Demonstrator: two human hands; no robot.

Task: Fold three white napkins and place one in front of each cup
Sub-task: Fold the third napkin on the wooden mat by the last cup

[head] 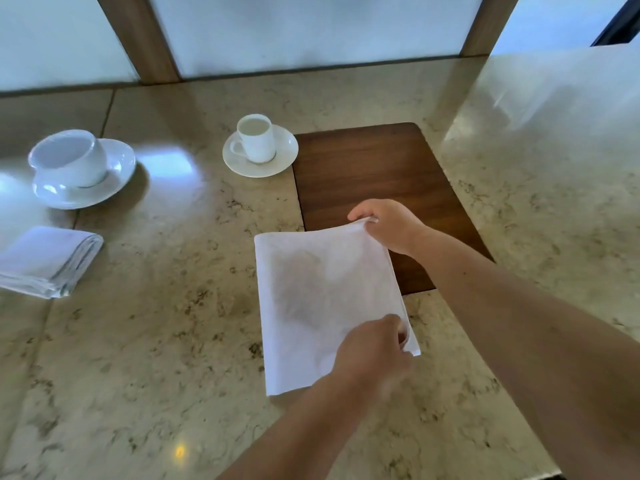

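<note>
A white napkin (pixel 322 299) lies partly folded on the marble counter, its right edge over a dark wooden inlay. My right hand (pixel 388 226) pinches its far right corner. My left hand (pixel 372 351) grips its near right corner. A small white cup (pixel 255 137) stands on a saucer (pixel 287 157) beyond the napkin. At the far left a wider white cup (pixel 69 157) sits on its saucer (pixel 117 168). In front of that cup lies a folded white napkin (pixel 45 259).
The marble counter (pixel 156 323) stretches across the view, with the dark wooden inlay (pixel 374 168) at centre right. Frosted panels and wooden posts (pixel 138 36) stand along the back edge. A raised marble ledge (pixel 554 98) rises at the right.
</note>
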